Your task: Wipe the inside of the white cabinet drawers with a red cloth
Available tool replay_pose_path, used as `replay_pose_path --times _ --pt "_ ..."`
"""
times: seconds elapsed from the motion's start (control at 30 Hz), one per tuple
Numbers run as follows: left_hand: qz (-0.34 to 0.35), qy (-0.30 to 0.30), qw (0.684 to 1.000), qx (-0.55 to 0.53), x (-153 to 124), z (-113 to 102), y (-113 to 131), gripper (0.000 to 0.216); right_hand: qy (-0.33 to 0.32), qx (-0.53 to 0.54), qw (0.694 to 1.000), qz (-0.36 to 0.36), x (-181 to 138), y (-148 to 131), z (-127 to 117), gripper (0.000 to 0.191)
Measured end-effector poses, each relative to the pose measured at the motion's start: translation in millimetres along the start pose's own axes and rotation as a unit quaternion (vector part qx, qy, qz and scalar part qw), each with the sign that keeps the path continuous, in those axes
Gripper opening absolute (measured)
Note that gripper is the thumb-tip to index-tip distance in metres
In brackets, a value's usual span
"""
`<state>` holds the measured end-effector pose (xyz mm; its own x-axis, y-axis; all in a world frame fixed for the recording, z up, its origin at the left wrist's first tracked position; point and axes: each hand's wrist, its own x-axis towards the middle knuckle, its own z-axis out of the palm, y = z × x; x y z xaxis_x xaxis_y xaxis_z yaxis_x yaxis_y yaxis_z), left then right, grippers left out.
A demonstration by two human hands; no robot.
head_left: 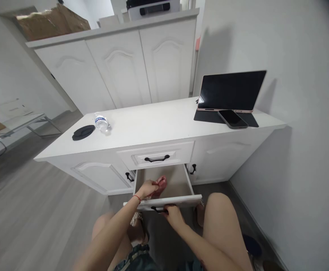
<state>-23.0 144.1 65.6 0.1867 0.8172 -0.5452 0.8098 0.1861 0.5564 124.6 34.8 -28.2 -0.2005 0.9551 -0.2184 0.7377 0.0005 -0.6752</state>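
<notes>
The lower drawer [187, 200] of the white cabinet is pulled out. Inside it, my left hand [147, 189] has its fingers closed on a shiny pinkish-red, elongated soft-looking item [161, 184], whose kind I cannot make out. Part of that item is hidden behind my hand and wrist. At the drawer front, my right hand [173, 216] is closed on the right end of the black drawer handle [157, 209]. The upper drawer [136, 161], just above, is pushed in and has its own black handle [156, 159].
On the white cabinet top [150, 122] are a clear plastic bottle [101, 122], a black round flat thing [83, 132], a dark-screened tablet [230, 91] and a phone [232, 119]. Cabinet doors flank the drawers. My knees are either side of the open drawer; a wall stands at right.
</notes>
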Motion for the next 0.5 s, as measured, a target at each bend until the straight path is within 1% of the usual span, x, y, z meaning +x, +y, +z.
replay_pose_path --times 0.07,0.2,0.27,0.33,0.4,0.5 --pt "-0.002 0.052 0.999 0.0 -8.5 -10.4 1.4 0.024 0.022 0.0 1.0 -0.01 4.8 0.2 0.1 0.02" --pt "0.026 0.17 0.985 0.02 -29.1 -26.0 5.3 0.021 0.063 0.0 0.998 -0.021 16.5 0.2 0.7 0.021" --pt "0.044 0.195 0.979 0.029 -39.0 -26.3 5.5 0.02 0.081 0.003 0.997 -0.02 23.6 -0.8 0.7 0.02" --pt "0.077 0.21 0.974 0.039 -45.9 -20.7 2.8 0.023 0.093 0.011 0.995 -0.014 30.7 -2.8 0.3 0.018" --pt "0.111 0.222 0.967 0.059 -49.0 -10.2 -2.8 0.029 0.098 0.015 0.995 -0.004 37.0 -5.6 -0.3 0.018" --pt "0.132 0.228 0.958 0.109 -49.0 10.3 -12.7 0.037 0.097 0.015 0.995 0.01 41.9 -10.0 -1.4 0.024"
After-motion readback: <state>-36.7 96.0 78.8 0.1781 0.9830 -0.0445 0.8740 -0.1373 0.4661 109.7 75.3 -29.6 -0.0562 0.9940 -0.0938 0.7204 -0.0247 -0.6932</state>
